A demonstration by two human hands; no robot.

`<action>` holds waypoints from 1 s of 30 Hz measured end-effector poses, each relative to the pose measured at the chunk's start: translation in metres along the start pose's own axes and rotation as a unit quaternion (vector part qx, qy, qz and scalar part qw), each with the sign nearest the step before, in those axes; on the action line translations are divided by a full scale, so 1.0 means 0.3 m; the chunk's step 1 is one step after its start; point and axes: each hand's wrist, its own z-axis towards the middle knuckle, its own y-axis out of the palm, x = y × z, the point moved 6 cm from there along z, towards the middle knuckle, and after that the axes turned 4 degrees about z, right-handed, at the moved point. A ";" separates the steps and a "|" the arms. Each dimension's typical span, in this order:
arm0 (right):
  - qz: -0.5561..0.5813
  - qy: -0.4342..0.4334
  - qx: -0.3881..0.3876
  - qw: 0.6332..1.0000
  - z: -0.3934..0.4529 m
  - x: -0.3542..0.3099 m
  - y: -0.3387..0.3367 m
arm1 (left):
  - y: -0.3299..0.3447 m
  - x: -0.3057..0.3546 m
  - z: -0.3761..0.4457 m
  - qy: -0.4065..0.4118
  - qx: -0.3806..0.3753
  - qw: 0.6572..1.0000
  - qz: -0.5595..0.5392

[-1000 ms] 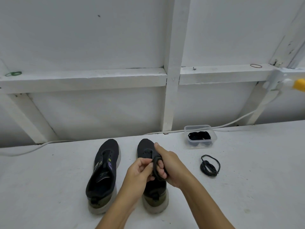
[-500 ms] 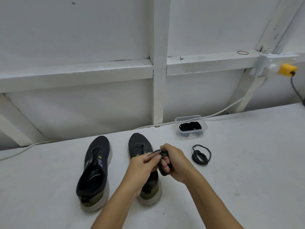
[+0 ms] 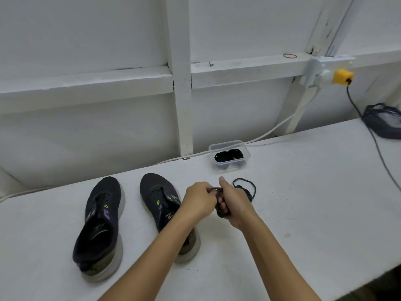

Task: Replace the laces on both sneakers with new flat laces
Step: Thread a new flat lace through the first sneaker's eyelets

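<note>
Two dark sneakers without laces stand side by side on the white table, the left sneaker (image 3: 101, 222) and the right sneaker (image 3: 160, 200), whose heel my left forearm partly hides. To the right of the right sneaker my right hand (image 3: 235, 205) grips a coiled black lace (image 3: 221, 210). My left hand (image 3: 200, 199) pinches the top of that coil. Another black lace (image 3: 246, 187) lies bundled on the table just behind my right hand.
A clear plastic box (image 3: 229, 156) with black laces in it sits near the wall. A white cable runs along the back edge. At the far right lie a dark basket (image 3: 383, 120) and a black cord from a yellow plug (image 3: 342, 77).
Both hands with the coiled lace have shifted right, off the right sneaker, and the view has swung right and down, bringing the basket into sight.
</note>
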 end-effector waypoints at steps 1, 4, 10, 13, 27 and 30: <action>-0.007 -0.001 0.008 1.000 0.004 -0.007 -0.010 | 0.005 0.011 0.007 0.013 -0.006 1.000 0.003; -0.056 0.006 0.024 0.998 0.022 -0.024 -0.042 | 0.027 0.022 0.021 0.033 -0.077 0.995 -0.055; -0.053 0.014 0.009 0.998 0.056 -0.024 -0.071 | 0.052 0.020 0.036 0.046 -0.162 0.981 -0.096; 0.048 0.042 -0.017 0.998 0.070 -0.016 -0.057 | 0.046 -0.002 0.070 0.050 -0.080 0.990 -0.102; -0.046 -0.072 0.058 0.995 0.139 0.019 -0.110 | 0.092 -0.083 0.183 -0.058 -0.036 0.987 -0.144; -0.039 -0.096 -0.004 0.995 0.137 0.018 -0.118 | 0.090 -0.092 0.209 -0.080 -0.049 0.987 -0.132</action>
